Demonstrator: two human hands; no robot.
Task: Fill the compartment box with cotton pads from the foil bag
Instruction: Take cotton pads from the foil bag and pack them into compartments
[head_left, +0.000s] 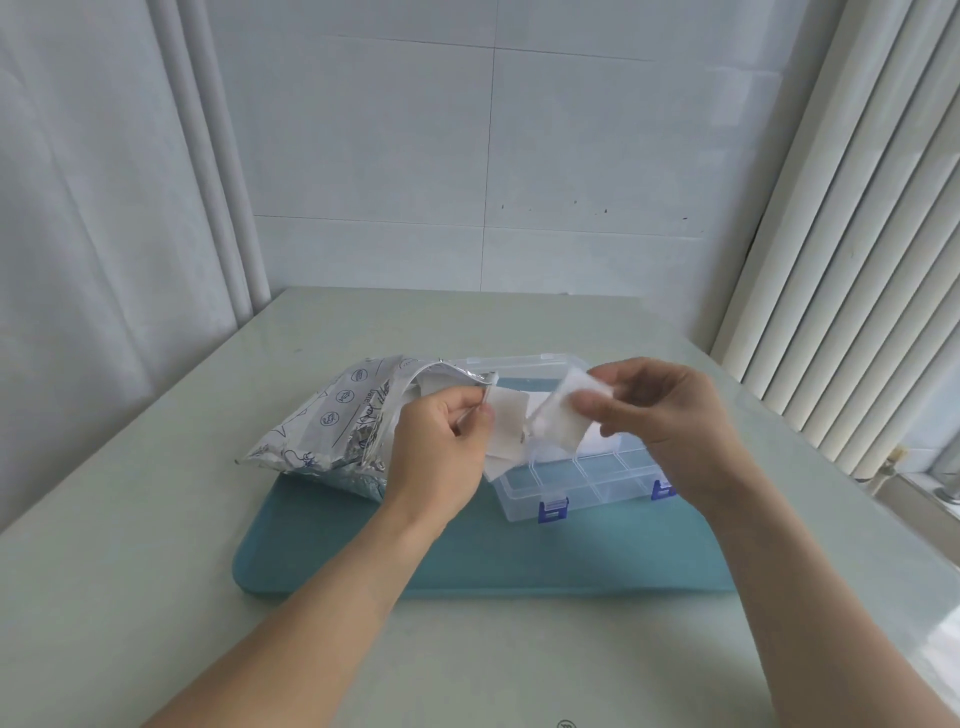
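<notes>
A silver printed foil bag (332, 421) lies open on the left part of a teal mat (467, 556). To its right stands a clear compartment box (587, 478) with blue latches, its lid raised behind it. My left hand (441, 447) pinches a few white square cotton pads (506, 415) just outside the bag's mouth. My right hand (660, 410) holds a small stack of cotton pads (563, 415) above the box's left side. The front compartments look bare; the rear ones are hidden behind the pads and my hands.
The mat lies on a pale table (156, 571) against a tiled wall. Vertical blinds (841, 260) hang on the right and a curtain (104, 234) on the left. A window sill with small items (930, 483) runs along the far right.
</notes>
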